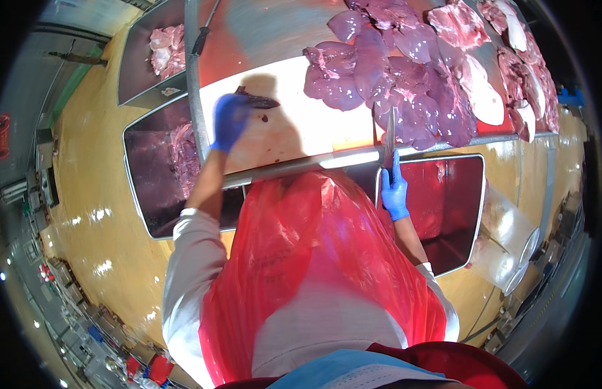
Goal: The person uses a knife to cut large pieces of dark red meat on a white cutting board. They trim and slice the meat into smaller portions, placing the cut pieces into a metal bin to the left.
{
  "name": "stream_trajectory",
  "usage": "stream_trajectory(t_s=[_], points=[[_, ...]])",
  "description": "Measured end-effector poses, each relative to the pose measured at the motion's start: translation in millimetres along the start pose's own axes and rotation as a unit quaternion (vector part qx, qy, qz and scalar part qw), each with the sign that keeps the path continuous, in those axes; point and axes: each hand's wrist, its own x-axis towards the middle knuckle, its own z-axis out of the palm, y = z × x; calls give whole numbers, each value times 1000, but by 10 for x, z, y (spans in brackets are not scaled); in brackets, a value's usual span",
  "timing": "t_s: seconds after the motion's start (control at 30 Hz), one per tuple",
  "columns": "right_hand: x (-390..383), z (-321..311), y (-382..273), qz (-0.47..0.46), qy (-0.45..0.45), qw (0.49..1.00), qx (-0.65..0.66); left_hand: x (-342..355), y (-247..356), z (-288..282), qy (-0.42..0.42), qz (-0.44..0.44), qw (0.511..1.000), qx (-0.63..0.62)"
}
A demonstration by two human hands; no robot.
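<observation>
My left hand (231,120), in a blue glove, is over the left part of the white cutting board (294,129). Motion smears its fingers, so whether they grip anything is unclear. Right beside them lies a dark strip of meat (262,102), with a small dark scrap (264,118) below it. My right hand (395,196), also blue-gloved, is closed around a knife (389,133) at the table's front edge, its blade pointing away from me. Just past the blade, glossy purple livers (404,71) are heaped across the board's right side and the metal table.
Pale meat pieces (477,87) lie at the table's right. A metal tub (135,188) with dark trimmings stands at left, another tub (472,214) at right below the table edge. A bin (135,71) holds pink meat. A steel rod with a black handle (200,41) lies at the far left.
</observation>
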Motion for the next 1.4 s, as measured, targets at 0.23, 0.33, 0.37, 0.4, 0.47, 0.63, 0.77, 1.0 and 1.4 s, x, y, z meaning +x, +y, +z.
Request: stream_trajectory(t_s=[0.23,0.33,0.37,0.4,0.47,0.63,0.77,1.0,1.4], points=[[305,-32,-152,-120,8,993,16,-183,55,450,-148,-10,979,139],[224,-52,-84,-102,8,995,1,-596,-561,-204,-200,-1,953,228],[170,-78,-107,-91,12,996,-8,-694,-700,-434,-140,-62,966,208],[114,-78,-107,-79,16,997,-18,-726,-708,-691,-134,-114,943,283],[34,-14,-67,-100,39,994,13,-1176,-1119,-1228,-58,-262,901,340],[-85,70,-62,-75,38,996,14,-883,-750,-1022,87,-185,946,251],[79,124,-200,-120,8,993,-10,-177,-4,-117,-33,-15,982,186],[122,86,-307,-103,2,995,4,-379,-751,-414,-202,-168,920,291],[-147,12,24,-31,84,995,47,516,424,1398,-94,-235,954,162]])
